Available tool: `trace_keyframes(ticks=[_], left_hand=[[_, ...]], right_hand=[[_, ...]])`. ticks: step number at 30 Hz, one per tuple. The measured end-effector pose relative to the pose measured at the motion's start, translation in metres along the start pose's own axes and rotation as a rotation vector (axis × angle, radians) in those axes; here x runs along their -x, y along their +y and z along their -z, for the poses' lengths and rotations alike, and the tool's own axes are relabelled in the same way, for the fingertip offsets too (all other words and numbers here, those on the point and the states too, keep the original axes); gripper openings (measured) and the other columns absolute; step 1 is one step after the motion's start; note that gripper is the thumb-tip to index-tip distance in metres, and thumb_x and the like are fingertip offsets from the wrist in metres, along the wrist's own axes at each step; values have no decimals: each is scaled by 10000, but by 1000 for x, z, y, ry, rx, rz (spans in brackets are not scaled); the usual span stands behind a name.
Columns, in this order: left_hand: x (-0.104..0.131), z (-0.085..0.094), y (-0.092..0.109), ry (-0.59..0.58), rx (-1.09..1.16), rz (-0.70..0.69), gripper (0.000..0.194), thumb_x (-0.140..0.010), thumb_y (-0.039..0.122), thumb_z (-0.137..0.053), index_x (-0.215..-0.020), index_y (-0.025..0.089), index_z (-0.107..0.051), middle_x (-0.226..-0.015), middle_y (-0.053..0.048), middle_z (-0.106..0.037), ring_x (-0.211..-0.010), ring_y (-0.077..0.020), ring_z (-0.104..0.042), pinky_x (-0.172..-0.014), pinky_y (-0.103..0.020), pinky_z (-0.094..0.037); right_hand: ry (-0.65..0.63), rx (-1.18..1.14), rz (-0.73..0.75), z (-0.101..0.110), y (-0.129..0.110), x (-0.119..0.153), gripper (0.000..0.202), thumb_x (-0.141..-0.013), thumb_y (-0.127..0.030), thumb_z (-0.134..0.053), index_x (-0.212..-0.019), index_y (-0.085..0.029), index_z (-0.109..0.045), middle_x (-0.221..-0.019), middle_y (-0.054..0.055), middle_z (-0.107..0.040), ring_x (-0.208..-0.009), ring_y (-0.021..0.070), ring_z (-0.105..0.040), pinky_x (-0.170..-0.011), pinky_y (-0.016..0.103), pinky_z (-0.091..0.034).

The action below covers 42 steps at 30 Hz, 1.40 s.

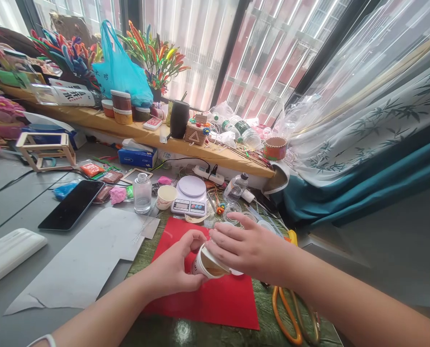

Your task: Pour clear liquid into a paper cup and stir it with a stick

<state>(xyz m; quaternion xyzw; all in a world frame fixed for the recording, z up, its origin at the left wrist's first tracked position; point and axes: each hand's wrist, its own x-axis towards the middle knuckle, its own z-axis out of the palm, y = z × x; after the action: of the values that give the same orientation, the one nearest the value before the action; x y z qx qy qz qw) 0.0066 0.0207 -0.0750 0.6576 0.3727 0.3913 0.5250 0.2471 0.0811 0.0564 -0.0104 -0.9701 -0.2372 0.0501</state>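
Here, our left hand [173,267] curls around the paper cup [200,264], holding it over the red sheet [235,303]; it leans, mouth angled toward our right hand [253,246], which spans the rim, its grip impossible to tell.

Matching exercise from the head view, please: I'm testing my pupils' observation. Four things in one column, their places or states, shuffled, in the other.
Things
1. Smartphone
2. Digital scale
3. Plastic bag
4. Tilted paper cup

Places or states
A. Turquoise, on the wooden window ledge
B. Held in the left hand
C. Flat on the gray tabletop, screen dark
D. Beside an upright paper cup

Right pairs: 1-C, 2-D, 3-A, 4-B
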Motion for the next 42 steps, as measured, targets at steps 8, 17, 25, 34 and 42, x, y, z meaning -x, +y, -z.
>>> trace_keyframes(ticks=[8, 17, 25, 34, 42], left_hand=[[0, 0, 1, 2, -34, 8, 491, -838, 250, -795, -1262, 266, -549, -1215, -56, -696, -1155, -256, -684, -985, -368, -568], [1, 0, 3, 4, -47, 19, 517, -823, 251, -800, -1277, 263, -556, -1225, -66, -685, -1144, -258, -675, -970, -369, -568], [1, -1, 4, 2, -57, 32, 504, -822, 259, -797, -1263, 258, -552, -1206, -60, -687, -1119, -247, -678, -935, -346, -571], [0, -1, 6, -3, -79, 21, 493, -825, 235, -783, -1245, 261, -527, -1200, -58, -690, -1118, -249, -684, -941, -352, -569], [1, 0, 6, -9, -112, 38, 490, -845, 246, -771, -1260, 265, -512, -1214, -55, -691, -1122, -247, -686, -943, -359, -569]], right_hand=[[-55, -36, 19, 0, 4, 2, 154, -1046, -150, -636, -1178, -169, -711, -1207, 96, -777, -1163, 269, -657, -1167, 530, -381], [-41, -55, 3, -1, 3, 2, 192, -1073, -117, -563, -1197, -157, -704, -1224, 86, -772, -1160, 265, -641, -1171, 531, -359], [-78, -80, 0, -4, 4, 5, 168, -1064, -123, -592, -1193, -166, -691, -1217, 88, -765, -1152, 262, -647, -1162, 523, -348], [-47, -26, 43, -4, 5, 4, 173, -1089, -141, -573, -1187, -159, -714, -1242, 90, -761, -1147, 261, -640, -1131, 519, -376], [-39, -4, 28, -6, 3, 4, 170, -1096, -145, -572, -1181, -169, -717, -1235, 91, -776, -1186, 262, -638, -1155, 508, -377]])
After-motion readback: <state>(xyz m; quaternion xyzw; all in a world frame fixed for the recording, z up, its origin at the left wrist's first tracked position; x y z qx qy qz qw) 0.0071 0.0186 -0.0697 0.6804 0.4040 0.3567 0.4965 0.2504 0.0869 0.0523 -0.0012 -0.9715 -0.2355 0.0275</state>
